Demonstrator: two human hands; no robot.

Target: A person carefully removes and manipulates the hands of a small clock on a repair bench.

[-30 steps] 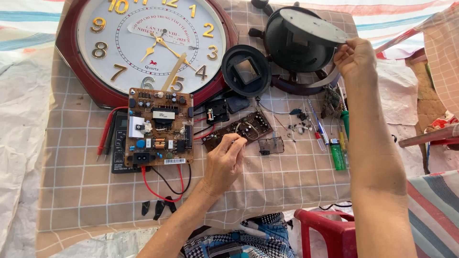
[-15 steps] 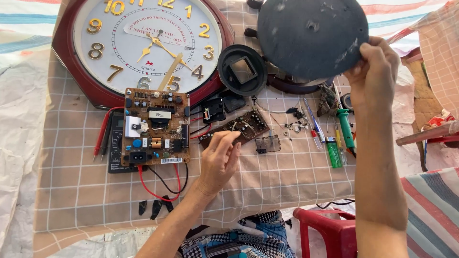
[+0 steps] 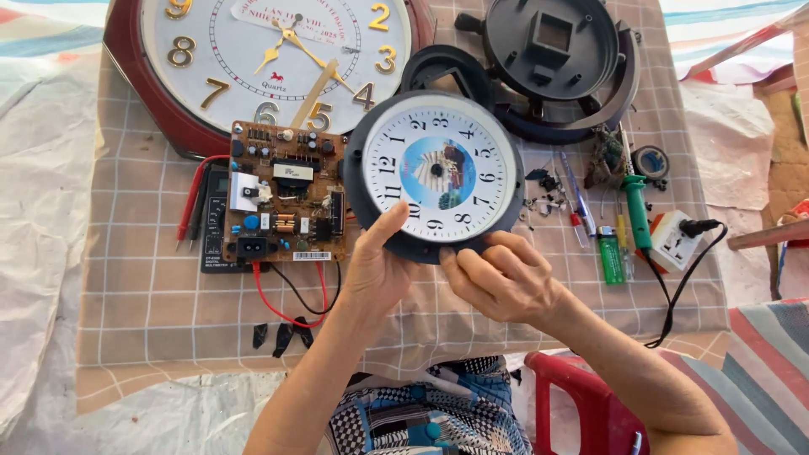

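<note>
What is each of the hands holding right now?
Left hand: holding the small clock at its lower rim.
Right hand: holding the same clock.

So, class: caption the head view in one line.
Both hands, left hand and right hand, hold a small round clock above the bench.

Both forearms reached forward, converging. The left hand (image 3: 377,268) gripped — thumb raised. The right hand (image 3: 504,280) curled, fingers pinching alongside.

Makeshift repair bench: checked cloth (image 3: 152,295) spread under a bare circuit board (image 3: 285,194), soldering iron (image 3: 636,202), dismantled clock housings (image 3: 552,50), loose parts right of the fingers.
</note>
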